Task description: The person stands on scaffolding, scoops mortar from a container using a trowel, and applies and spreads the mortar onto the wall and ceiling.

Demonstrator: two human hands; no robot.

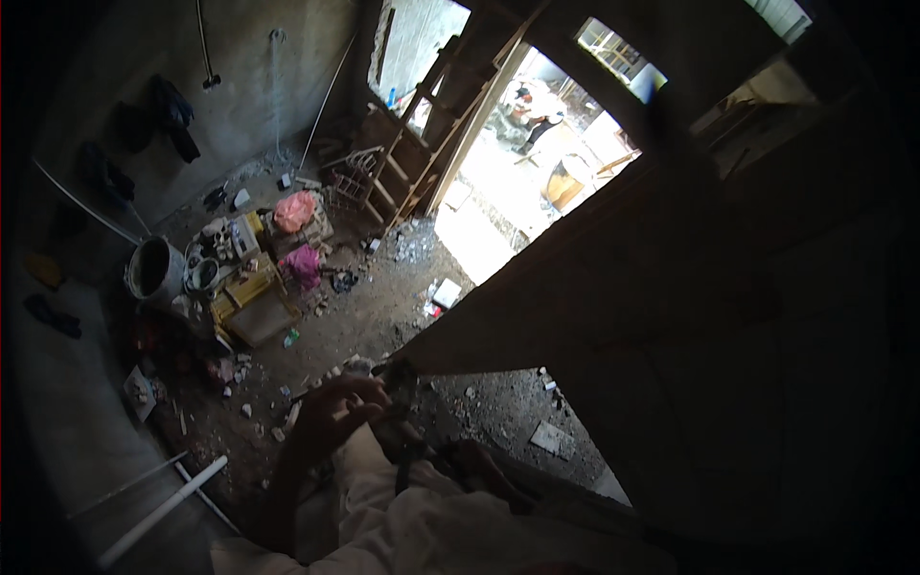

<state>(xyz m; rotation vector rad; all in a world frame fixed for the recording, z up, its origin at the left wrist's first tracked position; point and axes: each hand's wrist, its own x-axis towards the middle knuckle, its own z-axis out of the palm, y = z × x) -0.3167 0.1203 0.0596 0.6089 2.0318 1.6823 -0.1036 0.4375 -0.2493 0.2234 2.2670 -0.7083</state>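
Down-looking view of left hand, fingers bent, near centre, just left of a dark, unidentifiable object (whether grasped, cannot tell; right hand indistinguishable in shadow), with no completed or remaining stage discernible and loose rubble scattered across floor beyond.

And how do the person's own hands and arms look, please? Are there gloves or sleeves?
The left hand is bare, without visible glove, and its forearm looks uncovered. Pale, creased clothing shows at the lower edge. The right hand is too dark for detail.
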